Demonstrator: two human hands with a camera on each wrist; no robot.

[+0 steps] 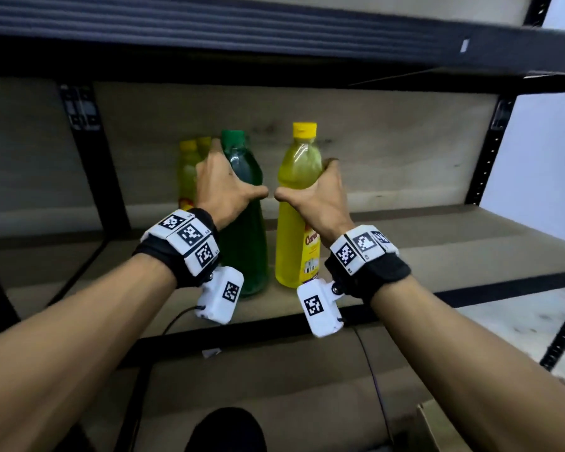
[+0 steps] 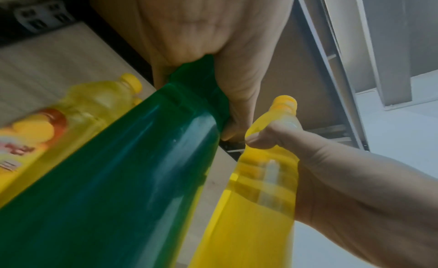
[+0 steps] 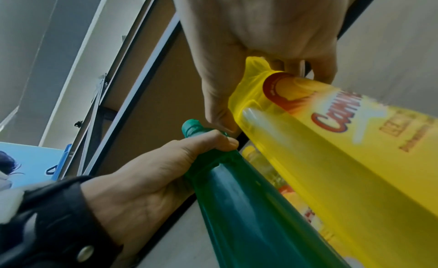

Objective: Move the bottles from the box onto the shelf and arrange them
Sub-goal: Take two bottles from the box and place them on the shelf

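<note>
A green bottle (image 1: 247, 243) stands upright on the wooden shelf board (image 1: 421, 252); my left hand (image 1: 224, 187) grips its upper body below the green cap. Just to its right stands a yellow bottle (image 1: 296, 230) with a yellow cap and a red-lettered label, and my right hand (image 1: 320, 197) grips its shoulder. The thumbs of the two hands almost touch between the bottles. Behind my left hand stand two more yellow bottles (image 1: 187, 171), partly hidden. The left wrist view shows the green bottle (image 2: 113, 178) held at its neck. The right wrist view shows the yellow bottle (image 3: 343, 159) likewise.
A dark shelf beam (image 1: 274, 31) hangs low over the bottle caps. Black uprights (image 1: 92, 151) (image 1: 490, 148) stand left and right. The board is bare to the right of the yellow bottle. A cardboard box corner (image 1: 444, 425) shows at bottom right, below the shelf.
</note>
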